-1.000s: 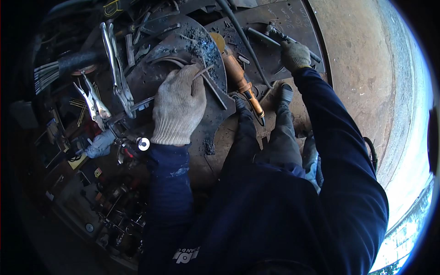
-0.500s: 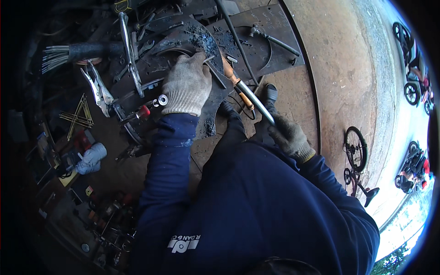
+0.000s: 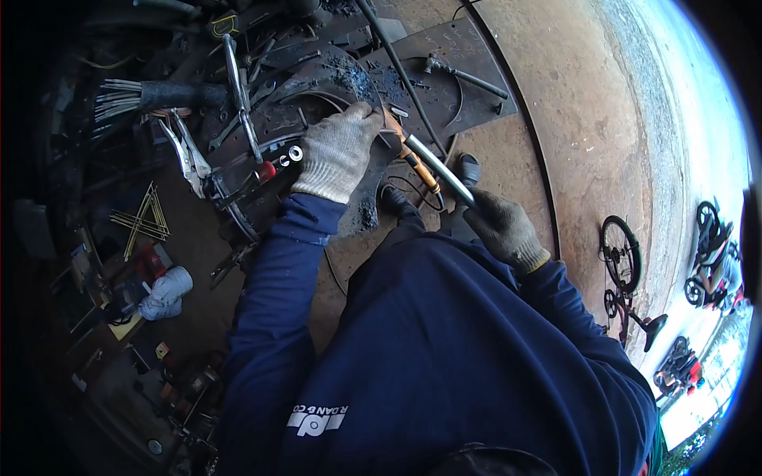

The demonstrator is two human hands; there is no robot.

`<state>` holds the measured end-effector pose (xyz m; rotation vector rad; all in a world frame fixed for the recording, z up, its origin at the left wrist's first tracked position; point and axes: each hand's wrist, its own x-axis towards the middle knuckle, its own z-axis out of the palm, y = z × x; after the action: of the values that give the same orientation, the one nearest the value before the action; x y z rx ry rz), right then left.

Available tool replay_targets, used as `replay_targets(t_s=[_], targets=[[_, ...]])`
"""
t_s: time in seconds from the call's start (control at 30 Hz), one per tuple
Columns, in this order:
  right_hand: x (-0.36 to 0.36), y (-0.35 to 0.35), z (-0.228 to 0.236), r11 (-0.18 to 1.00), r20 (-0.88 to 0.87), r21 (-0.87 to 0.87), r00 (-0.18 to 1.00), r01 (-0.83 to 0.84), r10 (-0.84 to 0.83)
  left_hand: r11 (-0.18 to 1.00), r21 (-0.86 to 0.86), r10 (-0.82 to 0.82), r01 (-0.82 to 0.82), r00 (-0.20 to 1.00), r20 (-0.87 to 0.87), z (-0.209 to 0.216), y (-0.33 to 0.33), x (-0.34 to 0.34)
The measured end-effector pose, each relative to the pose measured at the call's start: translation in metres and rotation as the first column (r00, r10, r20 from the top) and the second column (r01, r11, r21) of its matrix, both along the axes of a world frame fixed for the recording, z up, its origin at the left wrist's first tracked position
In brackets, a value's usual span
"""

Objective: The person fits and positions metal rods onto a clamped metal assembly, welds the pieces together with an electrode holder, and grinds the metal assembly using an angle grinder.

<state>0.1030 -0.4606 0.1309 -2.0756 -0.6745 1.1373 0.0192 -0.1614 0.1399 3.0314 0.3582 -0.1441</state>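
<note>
Head view: right hand (image 3: 508,228) clamped round pipe (image 3: 440,170); left hand (image 3: 340,151) apart, hold unclear, best kept off pipe's tip.

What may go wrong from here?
The left hand is near the far end of the metal tube in the right hand, so a swing might strike it. The tube also overlaps the orange power tool and could knock it. The cord near the left shoe might trip the person.

Navy long-sleeved top (image 3: 444,325), white print (image 3: 317,420) across chest. Left glove (image 3: 340,155) greyish-beige ribbed knit; right glove (image 3: 509,230) darker-looking, yellow-edged cuff. Dark footwear (image 3: 468,169).
</note>
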Motion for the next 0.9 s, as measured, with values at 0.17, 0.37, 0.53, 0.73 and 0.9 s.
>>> replay_targets(t_s=[0.17,0.37,0.53,0.73,0.9], targets=[[-0.009,-0.008,0.007,0.999,0.005,-0.027,1.0,-0.025,0.026,0.996,0.009,-0.092,0.093,0.994,-0.062,0.005,0.003,-0.005],[-0.015,-0.008,0.016,1.0,-0.002,-0.01,1.0,-0.013,0.013,0.99,0.001,-0.142,0.142,0.99,-0.028,0.009,0.003,-0.006],[-0.008,-0.006,0.029,0.995,0.008,-0.038,0.996,-0.09,0.09,0.993,-0.035,-0.116,0.116,0.993,-0.013,0.005,0.004,-0.009],[0.0,0.013,0.037,0.989,-0.006,-0.056,0.991,-0.134,0.134,0.993,-0.092,-0.078,0.078,0.997,0.009,0.008,0.007,-0.007],[-0.008,0.037,0.049,0.985,-0.02,-0.052,0.986,-0.165,0.164,0.99,-0.127,-0.053,0.059,0.997,0.048,0.014,0.013,-0.014]])
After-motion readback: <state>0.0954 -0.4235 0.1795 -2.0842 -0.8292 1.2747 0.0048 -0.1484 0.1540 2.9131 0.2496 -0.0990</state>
